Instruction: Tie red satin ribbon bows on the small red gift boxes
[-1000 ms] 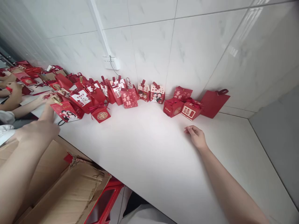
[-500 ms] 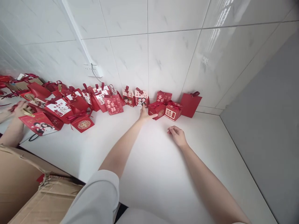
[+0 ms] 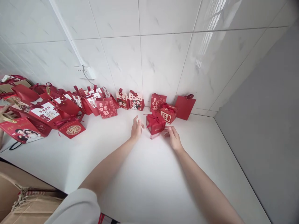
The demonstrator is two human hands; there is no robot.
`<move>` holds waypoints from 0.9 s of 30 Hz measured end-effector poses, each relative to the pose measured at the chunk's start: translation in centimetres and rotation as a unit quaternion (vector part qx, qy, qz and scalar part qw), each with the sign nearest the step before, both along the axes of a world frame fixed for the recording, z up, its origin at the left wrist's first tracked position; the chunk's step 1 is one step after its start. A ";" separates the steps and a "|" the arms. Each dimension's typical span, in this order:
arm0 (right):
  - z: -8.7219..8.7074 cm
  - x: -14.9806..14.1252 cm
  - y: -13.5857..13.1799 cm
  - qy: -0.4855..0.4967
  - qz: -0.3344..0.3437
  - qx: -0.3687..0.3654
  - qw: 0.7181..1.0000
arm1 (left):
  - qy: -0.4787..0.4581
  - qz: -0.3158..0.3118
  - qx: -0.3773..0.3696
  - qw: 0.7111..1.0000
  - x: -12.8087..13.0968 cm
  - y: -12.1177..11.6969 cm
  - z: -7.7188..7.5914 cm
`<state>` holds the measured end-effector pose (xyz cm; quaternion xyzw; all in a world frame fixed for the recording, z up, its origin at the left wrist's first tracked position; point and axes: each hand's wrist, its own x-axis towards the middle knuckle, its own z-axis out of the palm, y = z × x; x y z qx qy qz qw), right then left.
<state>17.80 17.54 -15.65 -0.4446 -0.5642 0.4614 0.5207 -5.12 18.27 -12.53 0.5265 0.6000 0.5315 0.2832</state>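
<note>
A small red gift box (image 3: 155, 124) with a ribbon bow stands on the white table (image 3: 144, 168), pulled out from the row at the wall. My left hand (image 3: 136, 128) is just left of it, fingers spread, a small gap from the box. My right hand (image 3: 173, 138) is on the box's right, fingertips at its lower corner. Behind it sit another red box with a gold sign (image 3: 168, 113) and a flat red bag (image 3: 185, 106).
A long row of red gift bags and boxes (image 3: 70, 105) runs along the tiled wall to the left. A wall socket (image 3: 85, 72) sits above them. Another person's hand (image 3: 6, 113) is at the far left. A cardboard carton (image 3: 21, 202) is below the table's near edge.
My left hand reached to the row and drew one red box out toward me. My right hand moved up to the box's right side. The view swung right.
</note>
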 end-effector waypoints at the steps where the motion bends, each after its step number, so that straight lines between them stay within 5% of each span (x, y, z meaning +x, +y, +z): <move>1: 0.0 0.0 0.0 0.009 -0.009 -0.001 1.000 | -0.019 -0.014 0.009 1.000 -0.5 -0.8 0.2; 6: -0.2 0.0 0.0 0.017 -0.017 0.012 1.000 | -0.030 -0.062 0.039 0.997 -1.4 -2.6 0.6; 10: -0.1 0.2 -0.2 0.003 0.010 0.043 0.999 | 0.001 -0.167 -0.005 0.986 -0.4 -2.7 -0.5; 15: 0.4 0.2 -0.6 -0.012 0.045 0.071 0.996 | 0.009 -0.217 0.015 0.976 0.8 -2.2 -1.6; 21: 0.8 0.2 -1.1 0.024 0.034 0.081 0.996 | -0.112 -0.144 -0.020 0.983 -0.1 -1.9 -0.9; 27: 2.5 0.2 -2.1 -0.003 -0.065 0.100 0.993 | -0.051 -0.080 0.010 0.995 -1.0 -3.6 0.5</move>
